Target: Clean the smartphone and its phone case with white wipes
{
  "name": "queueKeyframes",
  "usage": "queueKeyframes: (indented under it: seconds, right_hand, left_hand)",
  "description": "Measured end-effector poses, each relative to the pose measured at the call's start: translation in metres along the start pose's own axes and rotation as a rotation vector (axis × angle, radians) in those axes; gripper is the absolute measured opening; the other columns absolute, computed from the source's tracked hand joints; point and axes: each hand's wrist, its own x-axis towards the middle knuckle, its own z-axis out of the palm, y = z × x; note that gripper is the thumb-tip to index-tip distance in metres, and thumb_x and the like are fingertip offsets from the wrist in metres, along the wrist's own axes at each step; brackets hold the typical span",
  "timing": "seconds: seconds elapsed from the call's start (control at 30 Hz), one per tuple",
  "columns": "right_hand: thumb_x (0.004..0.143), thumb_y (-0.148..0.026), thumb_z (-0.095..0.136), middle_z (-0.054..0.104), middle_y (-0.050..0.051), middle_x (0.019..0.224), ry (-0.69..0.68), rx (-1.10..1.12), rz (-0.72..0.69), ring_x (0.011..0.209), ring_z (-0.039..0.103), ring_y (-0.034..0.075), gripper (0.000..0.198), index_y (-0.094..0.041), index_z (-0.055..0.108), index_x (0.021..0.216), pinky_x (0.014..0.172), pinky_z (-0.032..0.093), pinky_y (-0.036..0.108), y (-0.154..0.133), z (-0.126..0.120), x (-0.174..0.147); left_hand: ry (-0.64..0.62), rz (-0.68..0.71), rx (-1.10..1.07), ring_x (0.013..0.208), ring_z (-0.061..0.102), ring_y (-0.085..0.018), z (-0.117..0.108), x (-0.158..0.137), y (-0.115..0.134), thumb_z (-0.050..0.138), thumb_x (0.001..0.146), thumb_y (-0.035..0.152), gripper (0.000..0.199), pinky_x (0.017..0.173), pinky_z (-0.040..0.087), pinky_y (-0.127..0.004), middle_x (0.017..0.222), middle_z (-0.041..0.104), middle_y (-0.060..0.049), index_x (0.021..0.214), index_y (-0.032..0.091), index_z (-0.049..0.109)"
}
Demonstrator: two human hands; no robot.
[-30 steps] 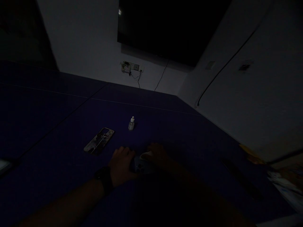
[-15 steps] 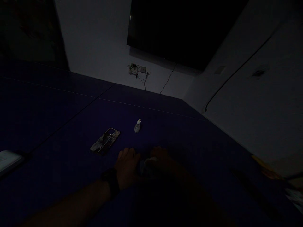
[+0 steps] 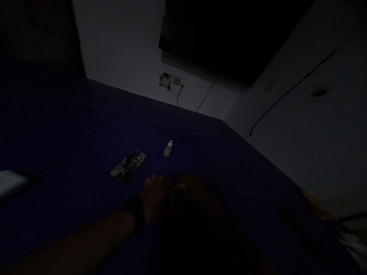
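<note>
The scene is very dark. My left hand [image 3: 155,194], with a dark watch [image 3: 137,214] on its wrist, lies low on the blue surface [image 3: 86,168], fingers curled around something too dark to make out. Close beside it, my right hand [image 3: 194,190] is closed on a small whitish cloth or tissue [image 3: 179,186]. A dim greyish patch shows between the hands; its kind cannot be told. Beyond the left hand a phone case [image 3: 129,165] with a printed picture lies flat. A small clear dropper bottle [image 3: 168,149] with a white cap stands ahead of both hands.
At the left edge sits a white box-like object [image 3: 11,183]. A large black screen [image 3: 229,38] hangs on the wall above a socket panel [image 3: 171,79] with cables. A long dark object [image 3: 304,233] and a yellowish item [image 3: 317,205] are at the right.
The view has tilted and shifted slightly, so the phone case and bottle appear a little higher. Both hands stay close together, the right one moved slightly with the whitish cloth.
</note>
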Motion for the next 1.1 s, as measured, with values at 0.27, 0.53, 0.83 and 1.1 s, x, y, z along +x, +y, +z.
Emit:
queueKeyframes:
  seconds: [0.27, 0.53, 0.83, 1.1]
  right_hand:
    - [0.087, -0.057, 0.066, 0.07, 0.007, 0.097, 0.005, 0.004, 0.015, 0.094, 0.059, 0.025, 0.035, -0.022, 0.071, 0.089, 0.08, 0.039, 0.036, -0.01, 0.0, -0.002]
    - [0.084, -0.052, 0.065, 0.066, 0.001, 0.077, 0.178, 0.473, 0.333, 0.071, 0.059, 0.019, 0.03, -0.023, 0.061, 0.079, 0.06, 0.04, 0.029, 0.018, -0.022, -0.019]
    - [0.081, -0.044, 0.065, 0.062, 0.0, 0.077, 0.267, 0.866, 0.359, 0.065, 0.059, 0.017, 0.026, -0.021, 0.056, 0.089, 0.055, 0.044, 0.026, 0.083, -0.037, 0.021]
    - [0.071, -0.023, 0.079, 0.067, 0.005, 0.097, 0.302, 0.776, 0.28, 0.081, 0.064, 0.018, 0.035, -0.02, 0.063, 0.101, 0.068, 0.049, 0.026, 0.082, -0.027, 0.07]
  left_hand:
    - [0.026, 0.02, -0.003, 0.105, 0.051, -0.034, 0.005, 0.0, -0.003, 0.079, 0.062, 0.069, 0.067, 0.09, 0.039, -0.049, 0.113, 0.058, -0.01, 0.109, 0.023, 0.062]
    - [0.002, 0.028, -0.055, 0.102, 0.052, -0.032, -0.002, 0.001, -0.003, 0.079, 0.066, 0.062, 0.055, 0.086, 0.038, -0.044, 0.109, 0.062, -0.008, 0.103, 0.024, 0.065]
    - [-0.046, 0.07, -0.04, 0.105, 0.051, -0.03, -0.004, 0.003, -0.001, 0.078, 0.068, 0.052, 0.068, 0.086, 0.036, -0.042, 0.111, 0.063, -0.004, 0.13, 0.031, 0.059]
    - [-0.091, 0.04, -0.049, 0.109, 0.049, -0.032, -0.007, 0.002, 0.004, 0.074, 0.072, 0.042, 0.072, 0.091, 0.035, -0.043, 0.117, 0.063, -0.007, 0.139, 0.026, 0.052]
